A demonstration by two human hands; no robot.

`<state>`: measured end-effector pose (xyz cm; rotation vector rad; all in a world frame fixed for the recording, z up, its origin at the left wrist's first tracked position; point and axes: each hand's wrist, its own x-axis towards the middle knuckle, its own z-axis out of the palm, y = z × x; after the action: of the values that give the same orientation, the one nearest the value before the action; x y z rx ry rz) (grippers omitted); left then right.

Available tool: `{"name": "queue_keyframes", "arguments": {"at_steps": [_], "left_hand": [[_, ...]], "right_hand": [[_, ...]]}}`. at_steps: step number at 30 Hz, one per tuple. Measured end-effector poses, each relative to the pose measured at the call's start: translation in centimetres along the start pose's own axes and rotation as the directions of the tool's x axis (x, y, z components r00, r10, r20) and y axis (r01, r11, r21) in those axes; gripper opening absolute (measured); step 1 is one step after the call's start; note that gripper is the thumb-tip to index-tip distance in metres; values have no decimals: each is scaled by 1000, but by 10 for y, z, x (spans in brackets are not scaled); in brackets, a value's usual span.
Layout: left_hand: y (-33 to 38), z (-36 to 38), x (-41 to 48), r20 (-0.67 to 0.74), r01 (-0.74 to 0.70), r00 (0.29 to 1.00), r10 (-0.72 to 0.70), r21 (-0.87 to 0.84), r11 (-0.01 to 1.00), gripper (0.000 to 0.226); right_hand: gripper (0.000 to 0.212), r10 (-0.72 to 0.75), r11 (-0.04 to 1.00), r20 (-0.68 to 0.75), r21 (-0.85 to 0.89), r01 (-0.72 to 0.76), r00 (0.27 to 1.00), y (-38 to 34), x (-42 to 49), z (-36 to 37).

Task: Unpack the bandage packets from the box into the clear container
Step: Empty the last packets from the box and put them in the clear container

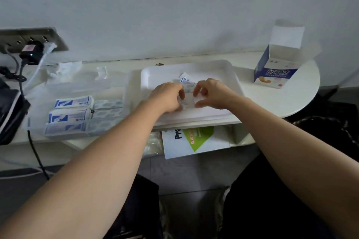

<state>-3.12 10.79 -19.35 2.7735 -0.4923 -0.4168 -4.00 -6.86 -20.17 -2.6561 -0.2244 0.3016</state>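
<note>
Left hand (169,97) and right hand (211,93) are pinching loose bandage packets (187,91) together over the white tray (223,72); squaring their edges now should be easing the carry leftward into the clear container (64,88).

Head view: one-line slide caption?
Left hand and right hand hold bandage packets over the white tray, between clear container and opened box.

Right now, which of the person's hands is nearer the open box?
Right. The right hand, gripping packets over the tray, is left of the box; the left hand, gripping them too, is farther left.
</note>
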Motion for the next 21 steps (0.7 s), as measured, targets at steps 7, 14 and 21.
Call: {"name": "queue_keyframes", "arguments": {"at_steps": [7, 14, 21], "left_hand": [[9, 1, 9, 48, 44, 998, -40, -99, 994, 31], [17, -6, 10, 80, 154, 988, -135, -323, 934, 18], [27, -18, 0, 421, 502, 864, -278, -670, 546, 50]], "right_hand": [[24, -16, 998, 46, 59, 14, 999, 3, 6, 2], [11, -113, 989, -117, 86, 124, 987, 6, 7, -5], [13, -224, 936, -331, 189, 297, 917, -10, -1, -8]]}}
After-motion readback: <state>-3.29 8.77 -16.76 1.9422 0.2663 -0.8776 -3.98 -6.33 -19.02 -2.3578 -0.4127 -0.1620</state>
